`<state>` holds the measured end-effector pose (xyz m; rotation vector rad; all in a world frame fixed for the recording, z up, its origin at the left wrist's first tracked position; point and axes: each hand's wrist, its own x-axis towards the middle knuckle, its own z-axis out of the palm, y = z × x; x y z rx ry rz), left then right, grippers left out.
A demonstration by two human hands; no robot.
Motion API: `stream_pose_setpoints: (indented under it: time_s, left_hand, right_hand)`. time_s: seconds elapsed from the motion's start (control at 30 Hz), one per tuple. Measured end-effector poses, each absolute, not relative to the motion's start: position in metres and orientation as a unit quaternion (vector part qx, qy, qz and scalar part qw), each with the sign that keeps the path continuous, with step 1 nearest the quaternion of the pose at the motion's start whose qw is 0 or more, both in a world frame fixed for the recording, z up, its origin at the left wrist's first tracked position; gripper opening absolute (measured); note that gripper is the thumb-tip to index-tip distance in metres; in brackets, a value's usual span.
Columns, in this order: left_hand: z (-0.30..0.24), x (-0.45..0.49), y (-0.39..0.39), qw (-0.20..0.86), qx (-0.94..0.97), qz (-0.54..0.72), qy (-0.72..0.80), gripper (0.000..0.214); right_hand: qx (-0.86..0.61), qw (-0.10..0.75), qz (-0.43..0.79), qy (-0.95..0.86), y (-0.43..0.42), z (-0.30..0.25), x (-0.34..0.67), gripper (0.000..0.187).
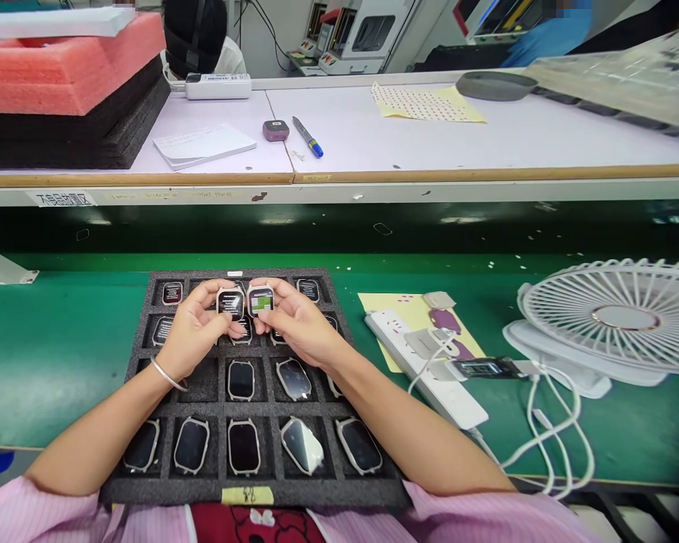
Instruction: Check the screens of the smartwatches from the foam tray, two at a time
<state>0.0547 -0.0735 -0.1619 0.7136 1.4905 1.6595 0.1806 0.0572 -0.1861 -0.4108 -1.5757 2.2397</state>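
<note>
The left hand (201, 326), in the head view, pinches one watch (230, 303) and the right hand (299, 323) a second watch (260, 301), side by side above the foam tray (173, 493). They are probably light and stiff, with slippery, fragile glass, so their rims seem better to hold. The shelf label (63, 198) shows Chinese characters, the yellow label (247, 495) unclear handwriting; text on the screens is too small for reading.
</note>
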Motion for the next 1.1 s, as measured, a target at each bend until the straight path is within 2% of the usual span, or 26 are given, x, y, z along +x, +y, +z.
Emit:
stream_pose_setpoints:
  time_s: [0.23, 0.4, 0.67, 1.1]
  left_hand:
    - [-0.1648, 0.0535, -0.0730, 0.390, 0.276, 0.653, 0.588, 0.044]
    - [-0.1627, 0.0537, -0.0730, 0.402, 0.227, 0.653, 0.600, 0.041]
    - [-0.1593, 0.0551, -0.0740, 0.424, 0.200, 0.657, 0.590, 0.049]
    - [-0.1590, 0.0584, -0.0740, 0.415, 0.215, 0.658, 0.591, 0.039]
  right_hand:
    - [-0.150, 0.199, 0.793, -0.556, 0.0566, -0.1861, 0.1795, 0.044]
    - [-0.176, 0.172, 0.818, -0.520, 0.0573, -0.1869, 0.1784, 0.030]
    - [-0.181, 0.174, 0.817, -0.520, 0.0565, -0.1862, 0.1775, 0.037]
    - [-0.169, 0.187, 0.802, -0.542, 0.0555, -0.1859, 0.1790, 0.032]
